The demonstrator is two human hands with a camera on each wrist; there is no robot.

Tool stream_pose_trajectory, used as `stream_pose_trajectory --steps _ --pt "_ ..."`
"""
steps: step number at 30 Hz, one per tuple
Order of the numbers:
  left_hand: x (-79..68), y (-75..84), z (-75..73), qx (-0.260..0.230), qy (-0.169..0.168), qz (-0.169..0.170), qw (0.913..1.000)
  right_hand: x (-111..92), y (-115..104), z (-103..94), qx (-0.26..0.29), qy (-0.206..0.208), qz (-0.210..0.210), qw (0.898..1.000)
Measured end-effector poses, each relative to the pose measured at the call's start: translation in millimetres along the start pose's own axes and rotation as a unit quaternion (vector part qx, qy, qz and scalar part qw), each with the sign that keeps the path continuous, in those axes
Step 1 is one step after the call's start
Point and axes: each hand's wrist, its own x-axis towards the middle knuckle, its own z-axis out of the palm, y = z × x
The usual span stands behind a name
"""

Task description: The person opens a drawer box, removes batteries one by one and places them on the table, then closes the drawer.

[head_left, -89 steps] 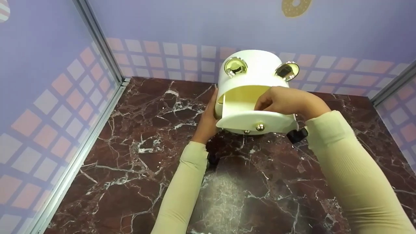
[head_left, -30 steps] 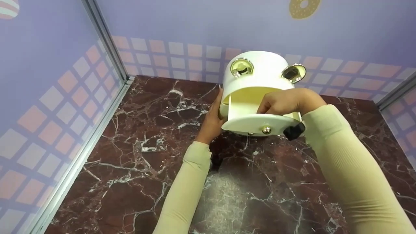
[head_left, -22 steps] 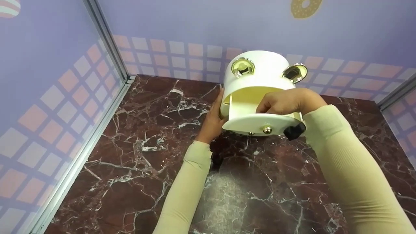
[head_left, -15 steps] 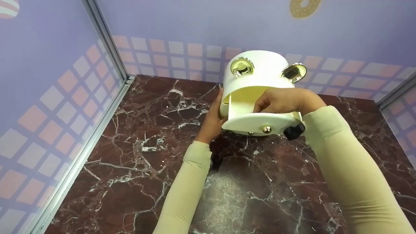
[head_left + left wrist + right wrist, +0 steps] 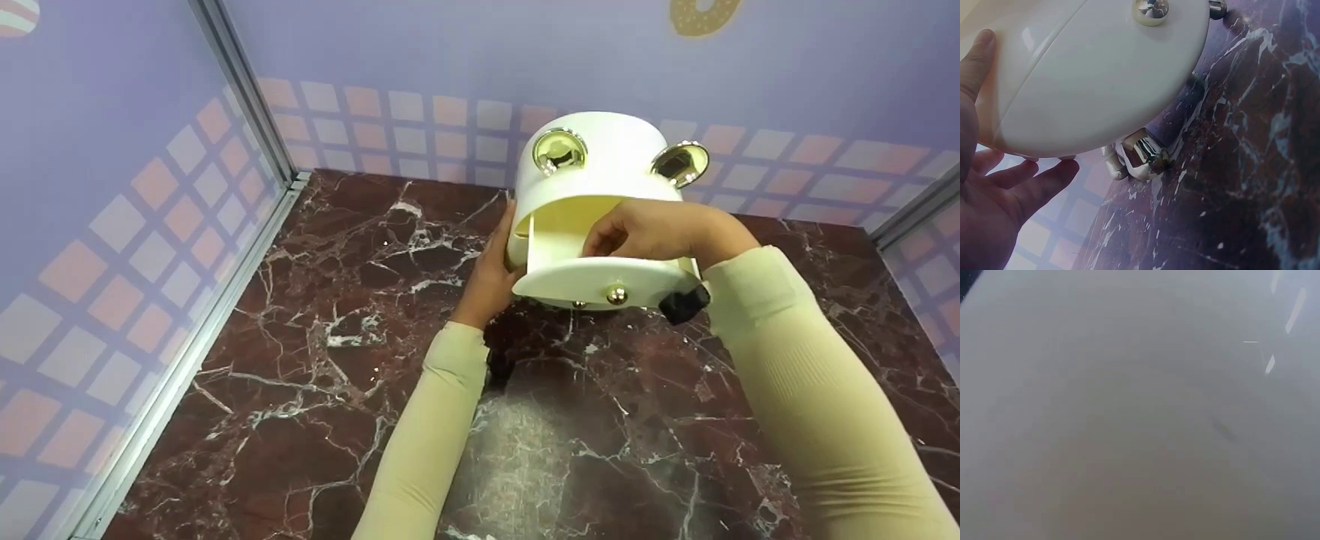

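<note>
A rounded white drawer box (image 5: 600, 142) with gold disc ears and gold ball knobs stands near the back wall. Its upper drawer (image 5: 592, 279) is pulled out toward me. My left hand (image 5: 487, 277) holds the box at its left side; the left wrist view shows the thumb and fingers spread round the rounded edge, close to a shiny metal foot (image 5: 1143, 154). Over the drawer's right half, my right hand (image 5: 652, 229) reaches in with bent fingers. The drawer front hides its fingertips, so I cannot tell what they hold. A blurred pale surface (image 5: 1140, 405) fills the right wrist view.
Dark red marble tabletop (image 5: 315, 420) with white veins extends below and around the box. A purple wall (image 5: 420, 45) with pink and white squares rises close behind it. Another panel (image 5: 97, 225) with a metal rail bounds the left side.
Since three seconds ago the box and both hands sit slightly farther right in the head view. In the last second my right hand has risen a little and its curled fingers have loosened slightly.
</note>
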Motion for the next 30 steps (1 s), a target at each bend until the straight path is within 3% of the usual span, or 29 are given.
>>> stream_pose_trajectory --steps 9,15,20,30 --pt "1.9 0.0 0.0 -0.009 0.001 0.003 1.0 -16 -2 0.5 -0.034 0.063 -0.022 0.997" --pt "2.0 -1.0 0.5 -0.017 -0.003 -0.001 0.9998 -25 -2 2.4 -0.072 0.133 -0.039 0.988" --pt "1.6 -1.4 0.7 -0.011 -0.003 -0.007 0.9999 -33 2 2.0 -0.062 0.172 -0.047 0.982" --pt "-1.0 -1.2 -1.1 -0.006 -0.005 -0.009 0.9999 -50 13 5.8 -0.051 0.267 -0.052 0.961"
